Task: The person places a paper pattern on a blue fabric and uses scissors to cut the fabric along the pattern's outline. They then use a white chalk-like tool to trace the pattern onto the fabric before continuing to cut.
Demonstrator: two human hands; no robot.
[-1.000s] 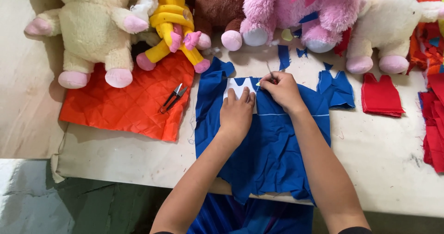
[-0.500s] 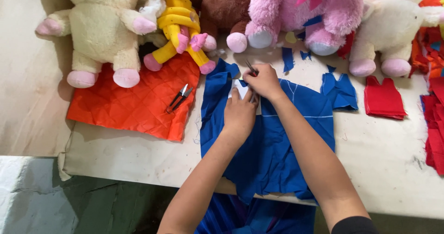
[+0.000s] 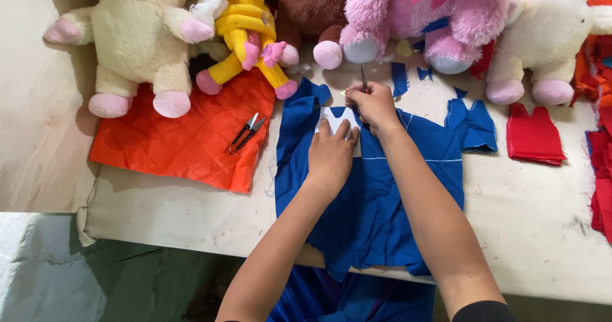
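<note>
- The table (image 3: 535,220) has a pale, worn top with small marks; its near edge runs across the lower part of the view.
- A blue fabric (image 3: 376,201) lies in the middle and hangs a little over the near edge.
- A white paper pattern (image 3: 335,119) lies on the blue fabric.
- An orange quilted fabric (image 3: 185,140) lies at the left, with small thread snips (image 3: 247,131) on it.
- A pile of red cut pieces (image 3: 534,135) lies at the right, and a cut blue piece (image 3: 475,123) is just beside it.
- Small blue scraps (image 3: 400,78) lie near the far side.
- Plush toys sit along the far edge: a cream one (image 3: 137,35), a yellow one (image 3: 245,32), a brown one (image 3: 312,7), a pink one (image 3: 414,13) and a white one (image 3: 548,38).
</note>
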